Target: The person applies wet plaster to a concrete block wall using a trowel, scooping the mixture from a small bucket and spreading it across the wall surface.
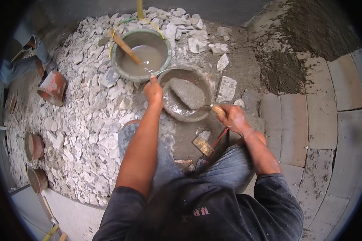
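Observation:
A round mortar bucket (189,117) sits in front of me, with wet grey mortar inside. My left hand (153,92) is closed on the bucket's near-left rim, its thumb lying along the edge. In my right hand (234,118) is the wooden handle of a trowel (218,110), held at the bucket's right side. The trowel's blade reaches over the bucket's mouth and is covered by a thick heap of mortar (186,92). That heap hides most of the blade.
A larger bucket (116,64) of grey water, with a wooden stick (124,46) in it, adjoins at far left. Broken rubble (84,132) covers the left ground. Block wall (321,116) with mortar patches rises right. Smaller buckets (53,86) and another person's leg (18,68) are at left.

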{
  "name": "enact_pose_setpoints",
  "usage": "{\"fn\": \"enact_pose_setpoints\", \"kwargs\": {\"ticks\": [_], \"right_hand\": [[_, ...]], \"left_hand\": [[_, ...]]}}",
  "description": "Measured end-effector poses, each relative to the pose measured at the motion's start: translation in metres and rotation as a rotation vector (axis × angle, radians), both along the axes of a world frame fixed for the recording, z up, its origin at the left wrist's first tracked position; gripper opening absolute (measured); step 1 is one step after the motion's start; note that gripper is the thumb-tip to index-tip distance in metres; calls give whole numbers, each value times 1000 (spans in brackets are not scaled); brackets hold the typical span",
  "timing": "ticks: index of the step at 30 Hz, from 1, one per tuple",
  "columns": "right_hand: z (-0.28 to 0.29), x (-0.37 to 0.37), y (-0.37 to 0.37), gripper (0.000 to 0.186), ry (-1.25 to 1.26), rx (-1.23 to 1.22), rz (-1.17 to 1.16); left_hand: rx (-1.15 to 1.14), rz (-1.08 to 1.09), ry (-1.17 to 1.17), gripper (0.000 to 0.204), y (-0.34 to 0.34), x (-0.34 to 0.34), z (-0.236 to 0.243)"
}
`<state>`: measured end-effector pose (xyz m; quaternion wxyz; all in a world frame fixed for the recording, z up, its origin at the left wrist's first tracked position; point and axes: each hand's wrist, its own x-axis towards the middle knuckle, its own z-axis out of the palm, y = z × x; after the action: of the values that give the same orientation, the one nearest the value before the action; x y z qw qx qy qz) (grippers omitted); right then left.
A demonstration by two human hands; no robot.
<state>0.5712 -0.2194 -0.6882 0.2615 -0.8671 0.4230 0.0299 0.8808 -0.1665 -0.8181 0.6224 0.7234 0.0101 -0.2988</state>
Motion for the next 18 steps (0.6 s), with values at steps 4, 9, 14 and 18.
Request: {"fn": "enact_pose_setpoints", "kwargs": {"ticks": [4,9,14,18], "right_hand": [[21,-3,-18,31,-105,-98,70],[108,18,-37,34,-234,-70,173],[121,-20,-97,37,-645,499,113],[100,-142,-181,28,-870,522,-399]], "left_hand": [[196,-233,-162,61,-6,15,-36],[-88,-48,100,63,10,37,-55],[-219,-86,228,59,9,40,-53],[-189,-80,257,58,-1,13,-43]]}}
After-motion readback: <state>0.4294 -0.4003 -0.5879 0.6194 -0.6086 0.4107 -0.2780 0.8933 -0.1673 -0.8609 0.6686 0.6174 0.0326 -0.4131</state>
